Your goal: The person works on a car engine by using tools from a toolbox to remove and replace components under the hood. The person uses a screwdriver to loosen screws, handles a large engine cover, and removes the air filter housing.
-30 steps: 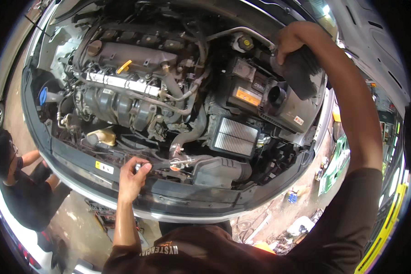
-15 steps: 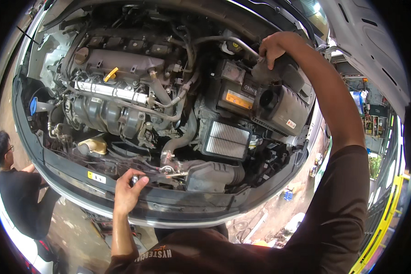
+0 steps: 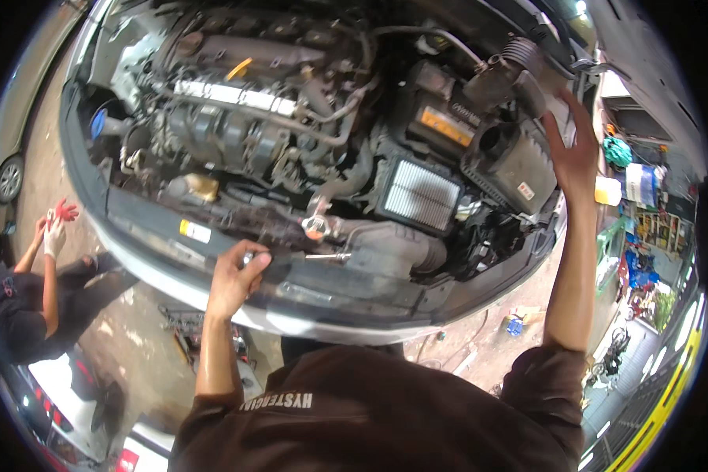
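Note:
My left hand (image 3: 234, 279), at the front edge of the engine bay, is closed around a screwdriver-like tool (image 3: 326, 256) with a dark handle and thin metal shaft. The shaft points right, toward the dark plastic air duct (image 3: 393, 250). My right hand (image 3: 576, 149) has its fingers spread at the bay's right side, with nothing seen in it. Just left of its fingers lies a dark intake hose (image 3: 492, 85) with a ribbed end. Below that sits the air filter box cover (image 3: 519, 169), showing a round opening. A white pleated air filter (image 3: 421, 195) lies uncovered in its housing.
The engine (image 3: 228, 118) with a yellow dipstick handle (image 3: 241, 69) fills the bay's left. A battery (image 3: 440, 110) stands behind the filter. The raised hood (image 3: 653, 71) slants at upper right. At left, a co-worker's gloved hand (image 3: 53, 236) is near a red glove (image 3: 67, 210).
My right hand has let go of the intake hose and drawn back toward me, fingers spreading. The hose's ribbed end now shows. My left hand keeps the tool. The view has shifted.

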Demonstrator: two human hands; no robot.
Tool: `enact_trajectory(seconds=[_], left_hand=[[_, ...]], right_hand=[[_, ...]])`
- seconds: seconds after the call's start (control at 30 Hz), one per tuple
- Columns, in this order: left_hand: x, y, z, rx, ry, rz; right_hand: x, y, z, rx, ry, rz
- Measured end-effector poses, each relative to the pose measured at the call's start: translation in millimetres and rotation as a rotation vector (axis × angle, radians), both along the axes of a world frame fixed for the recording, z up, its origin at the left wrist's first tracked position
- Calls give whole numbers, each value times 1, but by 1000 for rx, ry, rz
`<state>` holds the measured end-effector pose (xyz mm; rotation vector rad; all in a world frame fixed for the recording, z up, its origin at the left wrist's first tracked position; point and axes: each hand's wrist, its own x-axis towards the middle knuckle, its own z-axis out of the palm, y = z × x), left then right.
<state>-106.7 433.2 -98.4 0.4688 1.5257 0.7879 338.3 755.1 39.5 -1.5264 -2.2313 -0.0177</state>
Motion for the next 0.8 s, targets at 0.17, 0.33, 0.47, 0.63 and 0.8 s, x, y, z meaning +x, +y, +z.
enact_trajectory(seconds=[0.17,0.33,0.47,0.63,0.8], left_hand=[[11,-50,-13,-11,-76,155],[43,-75,-22,-112,-126,170],[89,-68,-34,-181,62,120],[161,-48,-45,-295,112,12],[199,-37,-53,-396,265,-80]], right_hand=[[98,-154,-73,-197,72,-278],[215,-224,-126,-338,119,-435],[283,-231,-159,-238,-24,-235],[309,-235,-207,-56,168,-158],[311,-239,-224,40,246,-184]])
